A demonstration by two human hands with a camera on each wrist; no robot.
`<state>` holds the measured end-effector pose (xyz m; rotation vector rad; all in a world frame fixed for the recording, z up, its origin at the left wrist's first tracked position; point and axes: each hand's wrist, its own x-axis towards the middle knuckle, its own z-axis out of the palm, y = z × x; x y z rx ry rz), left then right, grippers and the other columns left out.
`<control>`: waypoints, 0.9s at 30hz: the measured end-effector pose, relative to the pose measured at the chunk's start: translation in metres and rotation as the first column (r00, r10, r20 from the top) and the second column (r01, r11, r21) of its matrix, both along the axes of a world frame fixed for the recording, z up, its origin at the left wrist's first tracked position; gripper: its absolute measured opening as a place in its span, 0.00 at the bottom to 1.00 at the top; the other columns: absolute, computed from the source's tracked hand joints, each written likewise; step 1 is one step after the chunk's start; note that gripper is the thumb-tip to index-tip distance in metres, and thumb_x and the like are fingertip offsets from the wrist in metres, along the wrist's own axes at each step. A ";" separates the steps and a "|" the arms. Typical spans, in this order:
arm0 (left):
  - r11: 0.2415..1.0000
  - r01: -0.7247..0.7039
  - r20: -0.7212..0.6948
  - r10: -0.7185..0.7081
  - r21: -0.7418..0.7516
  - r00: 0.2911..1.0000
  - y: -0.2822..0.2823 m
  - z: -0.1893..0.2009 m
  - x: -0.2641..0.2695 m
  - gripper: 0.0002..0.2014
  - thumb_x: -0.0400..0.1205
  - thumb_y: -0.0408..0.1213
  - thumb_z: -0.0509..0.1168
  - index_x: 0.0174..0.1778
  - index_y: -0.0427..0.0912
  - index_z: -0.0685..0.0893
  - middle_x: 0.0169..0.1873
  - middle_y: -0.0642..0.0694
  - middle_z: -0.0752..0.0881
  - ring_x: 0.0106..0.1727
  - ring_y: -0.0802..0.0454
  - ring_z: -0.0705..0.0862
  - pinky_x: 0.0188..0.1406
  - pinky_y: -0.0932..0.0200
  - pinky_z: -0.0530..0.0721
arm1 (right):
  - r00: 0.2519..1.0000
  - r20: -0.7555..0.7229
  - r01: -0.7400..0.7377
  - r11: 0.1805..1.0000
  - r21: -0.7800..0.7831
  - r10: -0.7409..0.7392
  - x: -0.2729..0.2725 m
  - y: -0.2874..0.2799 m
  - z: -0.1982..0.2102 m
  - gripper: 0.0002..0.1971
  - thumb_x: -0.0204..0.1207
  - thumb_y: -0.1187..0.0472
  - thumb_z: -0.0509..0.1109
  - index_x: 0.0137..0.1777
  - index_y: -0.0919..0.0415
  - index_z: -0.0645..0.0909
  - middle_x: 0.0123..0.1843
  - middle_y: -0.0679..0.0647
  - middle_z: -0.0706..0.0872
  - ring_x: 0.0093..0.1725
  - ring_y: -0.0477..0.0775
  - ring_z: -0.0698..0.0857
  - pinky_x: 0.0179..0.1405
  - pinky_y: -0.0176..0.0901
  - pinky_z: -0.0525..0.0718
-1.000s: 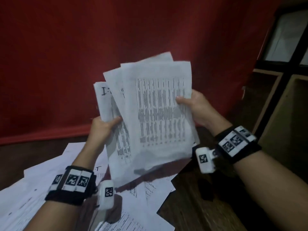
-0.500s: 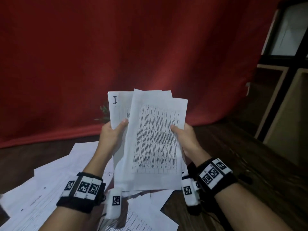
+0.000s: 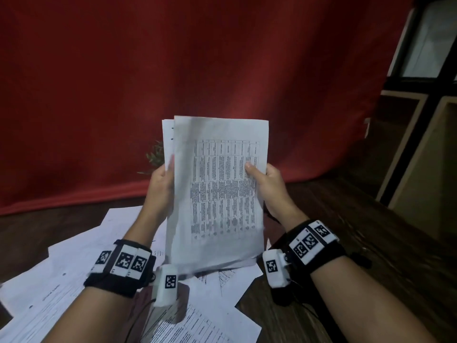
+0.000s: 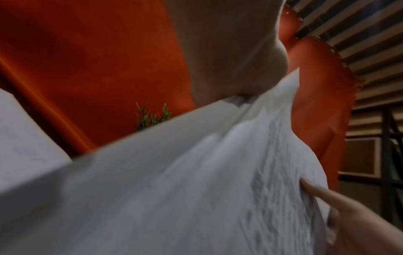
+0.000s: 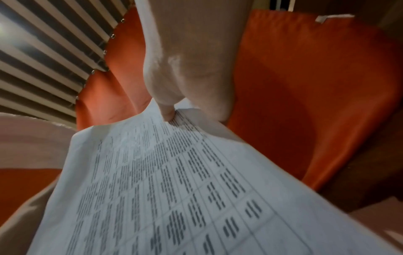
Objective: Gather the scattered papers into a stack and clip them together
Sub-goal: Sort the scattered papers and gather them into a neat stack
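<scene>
I hold a stack of printed papers (image 3: 217, 189) upright in front of me, its bottom edge just above the table. My left hand (image 3: 162, 184) grips the stack's left edge, and my right hand (image 3: 265, 180) grips the right edge with the thumb on the printed table of the front sheet. In the left wrist view the paper stack (image 4: 174, 172) is blurred, and the right hand's thumb (image 4: 327, 198) presses on it. The right wrist view shows my thumb (image 5: 167, 110) pinching the front sheet (image 5: 174, 189). More loose papers (image 3: 61, 268) lie scattered on the dark wooden table (image 3: 321, 305). No clip is visible.
A red cloth backdrop (image 3: 173, 70) hangs behind the table, with a small green plant (image 3: 155, 157) at its foot. A wooden shelf unit (image 3: 420, 144) stands at the right. Loose sheets (image 3: 210, 323) lie under my wrists.
The fanned sheets have been squared into a neater stack. Both hands have brought it lower and closer to upright, centred between them.
</scene>
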<state>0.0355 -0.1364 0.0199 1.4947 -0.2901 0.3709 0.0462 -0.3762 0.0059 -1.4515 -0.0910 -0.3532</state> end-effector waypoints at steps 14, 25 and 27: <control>1.000 0.020 0.042 -0.020 0.003 0.999 0.026 -0.045 -0.010 0.20 0.75 0.43 0.78 0.63 0.49 0.87 0.53 0.53 0.95 0.54 0.55 0.93 0.53 0.56 0.92 | 0.999 0.033 0.009 1.000 0.029 -0.010 -0.021 0.019 -0.023 0.18 0.83 0.75 0.63 0.62 0.51 0.79 0.58 0.50 0.90 0.64 0.58 0.90 0.55 0.46 0.87; 0.969 -0.247 0.036 0.247 -0.017 0.968 0.048 -0.022 0.006 0.08 0.76 0.40 0.82 0.47 0.51 0.91 0.39 0.58 0.94 0.39 0.61 0.90 0.42 0.58 0.89 | 0.945 -0.230 0.073 0.836 -0.544 -0.232 -0.019 0.021 -0.029 0.26 0.82 0.57 0.68 0.79 0.57 0.70 0.62 0.53 0.84 0.59 0.56 0.87 0.61 0.59 0.88; 0.961 -0.270 0.059 0.273 -0.055 0.960 0.062 -0.009 0.006 0.08 0.79 0.33 0.80 0.48 0.50 0.90 0.38 0.62 0.94 0.39 0.63 0.90 0.42 0.61 0.89 | 0.940 -0.293 -0.075 0.734 -0.675 -0.174 -0.035 0.027 -0.027 0.16 0.82 0.54 0.67 0.67 0.59 0.78 0.58 0.54 0.86 0.53 0.60 0.91 0.52 0.61 0.93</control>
